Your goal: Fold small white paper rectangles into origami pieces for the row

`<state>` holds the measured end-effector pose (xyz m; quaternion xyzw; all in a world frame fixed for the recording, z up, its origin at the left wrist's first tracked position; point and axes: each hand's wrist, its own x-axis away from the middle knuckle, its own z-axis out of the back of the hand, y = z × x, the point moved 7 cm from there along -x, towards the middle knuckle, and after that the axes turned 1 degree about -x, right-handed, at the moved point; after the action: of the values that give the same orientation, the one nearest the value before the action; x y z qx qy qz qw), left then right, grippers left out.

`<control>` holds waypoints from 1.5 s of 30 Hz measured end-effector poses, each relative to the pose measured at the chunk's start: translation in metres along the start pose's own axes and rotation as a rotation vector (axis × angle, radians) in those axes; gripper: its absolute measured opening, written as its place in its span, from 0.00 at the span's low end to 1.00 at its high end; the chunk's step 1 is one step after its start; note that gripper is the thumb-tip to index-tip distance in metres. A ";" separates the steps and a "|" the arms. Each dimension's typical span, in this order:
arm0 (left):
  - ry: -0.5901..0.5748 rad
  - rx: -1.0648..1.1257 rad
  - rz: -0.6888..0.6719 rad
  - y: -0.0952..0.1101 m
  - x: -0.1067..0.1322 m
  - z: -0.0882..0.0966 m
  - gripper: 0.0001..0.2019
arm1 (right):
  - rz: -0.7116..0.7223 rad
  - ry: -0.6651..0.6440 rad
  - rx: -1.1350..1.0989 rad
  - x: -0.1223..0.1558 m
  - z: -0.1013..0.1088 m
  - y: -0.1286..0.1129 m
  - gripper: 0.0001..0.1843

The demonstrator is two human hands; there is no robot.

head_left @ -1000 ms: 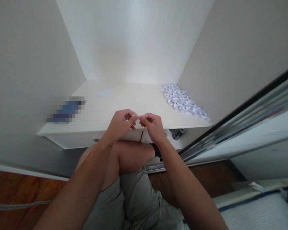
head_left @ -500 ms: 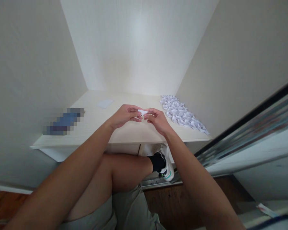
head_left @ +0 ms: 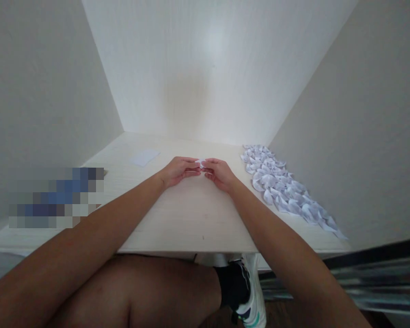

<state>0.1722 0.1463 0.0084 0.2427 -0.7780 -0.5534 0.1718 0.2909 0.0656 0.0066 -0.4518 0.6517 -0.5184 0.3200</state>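
Observation:
Between my two hands is a small folded piece of white paper, held just above the pale shelf. My left hand pinches its left side with thumb and fingers. On the right side, the fingertips of my right hand press on it. Most of the paper is hidden behind the fingers, so its exact shape does not show. To the right, along the wall, lies a long heap of folded white paper pieces. A flat stack or sheet of white paper rests beyond my left hand.
The shelf is enclosed by a back wall and two side walls. A blurred-out blue object lies at the left. My crossed leg and a white shoe are under the front edge. A dark metal track runs at the lower right.
The view has moved closer to the shelf and tilted. My hands have drawn together over the folded paper, and less of it shows between the fingers.

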 end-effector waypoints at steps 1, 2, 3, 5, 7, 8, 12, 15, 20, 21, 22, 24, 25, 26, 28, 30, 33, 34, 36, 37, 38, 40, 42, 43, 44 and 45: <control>0.008 0.021 -0.002 -0.005 -0.002 0.001 0.10 | -0.006 0.016 -0.003 -0.003 0.003 0.004 0.15; 0.013 0.040 -0.005 -0.009 -0.004 0.001 0.11 | -0.011 0.027 -0.007 -0.004 0.006 0.007 0.14; 0.015 0.058 -0.007 -0.011 -0.004 0.001 0.11 | -0.016 0.035 -0.011 -0.005 0.008 0.009 0.13; 0.020 0.087 -0.011 -0.013 -0.004 0.000 0.12 | -0.027 0.049 -0.022 -0.003 0.011 0.009 0.11; 0.032 0.109 -0.014 -0.013 -0.003 0.001 0.12 | -0.045 0.057 -0.028 -0.001 0.011 0.007 0.09; 0.039 0.119 -0.016 -0.013 -0.003 0.001 0.12 | -0.054 0.058 -0.030 0.000 0.011 0.006 0.08; 0.055 0.148 -0.017 -0.012 0.000 0.002 0.11 | -0.064 0.056 -0.035 0.004 0.006 0.005 0.07; 0.041 0.156 -0.005 -0.014 0.002 0.000 0.10 | -0.054 0.054 -0.046 0.006 0.004 0.006 0.08; 0.038 0.169 -0.023 -0.014 0.006 -0.008 0.09 | -0.050 0.036 -0.096 0.008 0.000 0.008 0.12; 0.043 0.175 -0.033 -0.013 0.006 -0.009 0.09 | -0.051 0.027 -0.109 0.008 -0.001 0.008 0.13; 0.049 0.181 -0.041 -0.013 0.007 -0.011 0.08 | -0.051 0.015 -0.120 0.008 -0.002 0.009 0.14; 0.059 0.195 -0.051 -0.012 0.008 -0.013 0.08 | -0.045 -0.012 -0.140 0.009 -0.003 0.009 0.16; 0.063 0.201 -0.055 -0.011 0.008 -0.015 0.09 | -0.038 -0.025 -0.147 0.009 -0.004 0.008 0.17; 0.066 0.207 -0.057 -0.011 0.009 -0.015 0.09 | -0.028 -0.035 -0.152 0.009 -0.004 0.008 0.18; 0.072 0.216 -0.058 -0.009 0.010 -0.016 0.09 | -0.006 -0.048 -0.154 0.009 -0.003 0.006 0.20; 0.076 0.219 -0.054 -0.009 0.011 -0.016 0.08 | 0.013 -0.051 -0.148 0.008 -0.001 0.006 0.20; 0.085 0.223 -0.049 -0.008 0.012 -0.016 0.08 | 0.036 -0.037 -0.143 0.007 0.001 0.006 0.20; 0.086 0.224 -0.047 -0.008 0.013 -0.016 0.08 | 0.044 -0.029 -0.143 0.007 0.002 0.006 0.19; 0.087 0.227 -0.041 -0.008 0.013 -0.016 0.08 | 0.061 -0.009 -0.145 0.006 0.002 0.006 0.19; 0.087 0.230 -0.037 -0.008 0.013 -0.016 0.09 | 0.067 0.001 -0.146 0.006 0.002 0.007 0.20; 0.086 0.234 -0.034 -0.008 0.013 -0.016 0.08 | 0.073 0.010 -0.147 0.006 0.002 0.007 0.20; 0.086 0.247 -0.030 -0.008 0.013 -0.016 0.07 | 0.081 0.027 -0.149 0.006 0.002 0.007 0.21; 0.086 0.261 -0.029 -0.008 0.013 -0.016 0.06 | 0.088 0.047 -0.150 0.007 0.003 0.007 0.21; 0.087 0.266 -0.029 -0.008 0.012 -0.017 0.06 | 0.093 0.059 -0.149 0.007 0.003 0.007 0.21; 0.088 0.268 -0.029 -0.008 0.012 -0.017 0.06 | 0.098 0.070 -0.148 0.007 0.004 0.006 0.21; 0.089 0.270 -0.031 -0.008 0.012 -0.017 0.06 | 0.102 0.080 -0.148 0.007 0.004 0.006 0.20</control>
<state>0.1727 0.1237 0.0068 0.3000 -0.8331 -0.4349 0.1634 0.2905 0.0579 0.0002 -0.4192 0.7228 -0.4695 0.2853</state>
